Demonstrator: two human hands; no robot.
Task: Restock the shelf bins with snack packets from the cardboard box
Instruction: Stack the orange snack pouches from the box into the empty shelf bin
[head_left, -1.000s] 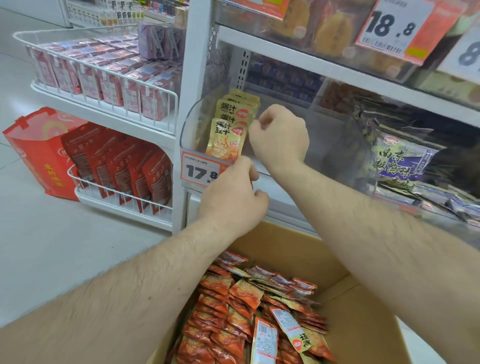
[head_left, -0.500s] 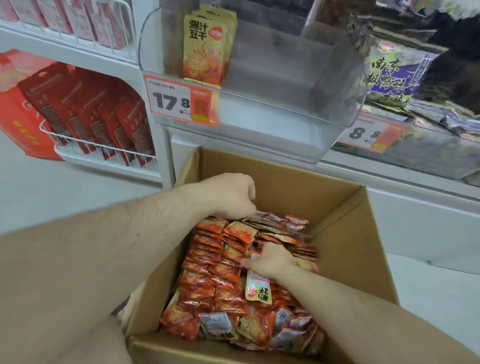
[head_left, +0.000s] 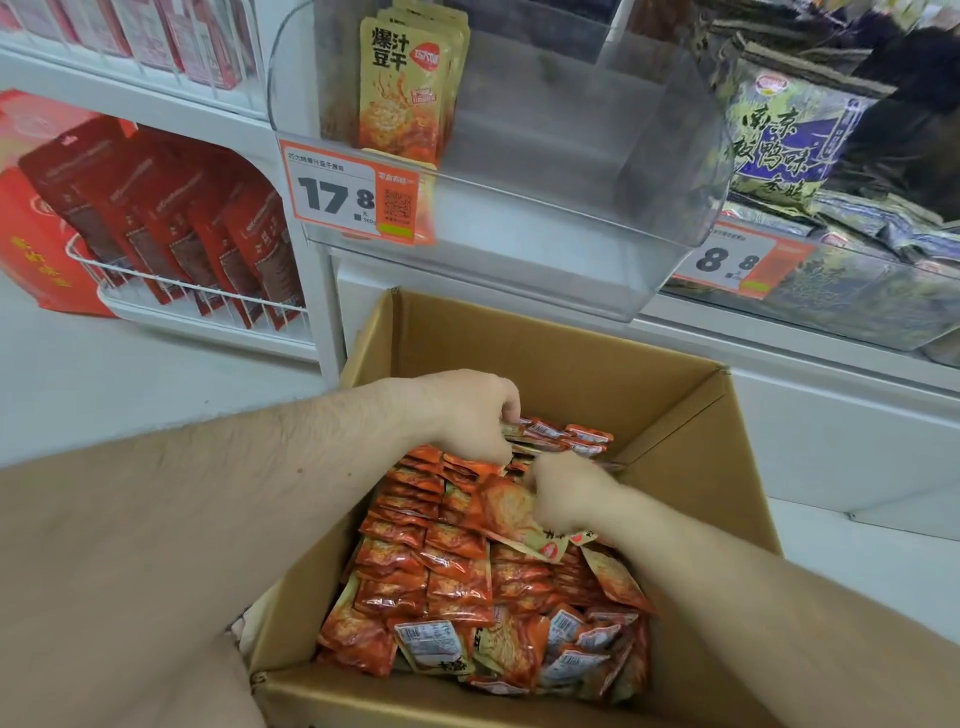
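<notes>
Two forearms in my view, both bare from wrist to frame edge, no sleeve on either. Left hand (head_left: 470, 415): bare, knuckles rounded, back of hand smooth. Right hand (head_left: 563, 491): bare, slightly blurred. Fine dark hair along both forearms, denser on the left. One small spot on the left forearm.
</notes>
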